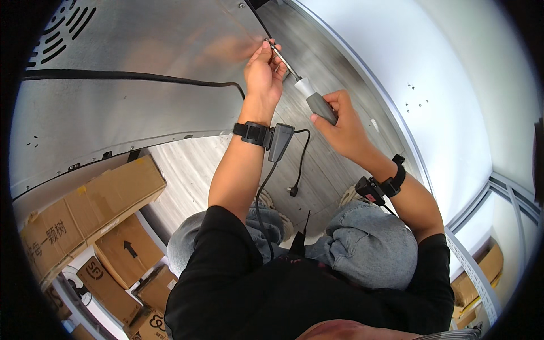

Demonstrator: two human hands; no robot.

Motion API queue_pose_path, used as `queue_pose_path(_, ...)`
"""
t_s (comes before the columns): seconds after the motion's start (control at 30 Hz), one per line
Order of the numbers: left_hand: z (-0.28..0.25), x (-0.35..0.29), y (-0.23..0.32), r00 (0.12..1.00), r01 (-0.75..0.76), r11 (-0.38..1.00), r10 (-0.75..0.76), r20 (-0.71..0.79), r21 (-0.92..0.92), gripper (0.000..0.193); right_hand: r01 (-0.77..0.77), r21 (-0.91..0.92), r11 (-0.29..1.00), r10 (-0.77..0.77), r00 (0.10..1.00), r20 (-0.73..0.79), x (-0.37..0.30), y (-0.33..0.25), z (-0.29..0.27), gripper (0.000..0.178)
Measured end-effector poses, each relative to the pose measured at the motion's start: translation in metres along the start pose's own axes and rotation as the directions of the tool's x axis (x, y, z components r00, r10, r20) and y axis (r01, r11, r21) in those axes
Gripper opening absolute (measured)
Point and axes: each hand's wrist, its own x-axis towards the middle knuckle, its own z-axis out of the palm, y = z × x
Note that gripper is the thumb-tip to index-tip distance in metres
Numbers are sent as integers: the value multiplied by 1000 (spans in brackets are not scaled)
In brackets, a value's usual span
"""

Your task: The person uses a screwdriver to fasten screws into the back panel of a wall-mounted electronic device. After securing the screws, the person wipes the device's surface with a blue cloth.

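Note:
My right hand [344,124] is wrapped round the grey handle of a screwdriver [306,88], whose metal shaft slants up and left. The tip reaches the edge of a large shiny metal panel [153,34]. There my left hand [265,73] is closed, thumb and fingers pinched together beside the tip. Whatever small thing those fingers hold is hidden. A black cable [136,76] runs across the panel and bends down by my left wrist. Both wrists carry strapped black devices.
Cardboard boxes [102,209] are stacked at the lower left, others [479,277] at the lower right. On the grey wood-look floor [192,164], a black plug [293,191] shows between my knees. A white panel [436,79] with a metal frame curves along the right.

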Motion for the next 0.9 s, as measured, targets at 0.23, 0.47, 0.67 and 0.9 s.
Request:
queue_pose_path(0.23, -2, 3, 0, 1000, -8, 999, 8, -1, -36, 22, 5, 40, 999, -5, 1000, 8, 2, -1, 1, 33)
queue_pose_path(0.47, -4, -11, 0, 977, 33, 996, -49, 209, 78, 26, -284, 420, 862, 255, 959, 125, 6, -8, -10, 35)
queue_pose_path(0.67, -2, -6, 2, 989, -16, 976, -16, 147, 216, 26, -179, 201, 963, 180, 984, 9, 8, 2, -13, 41)
queue_pose_path(0.9, -3, -11, 4, 984, 17, 989, -43, 172, 147, 23, -251, 344, 905, 281, 959, -41, 3, -14, -5, 33)
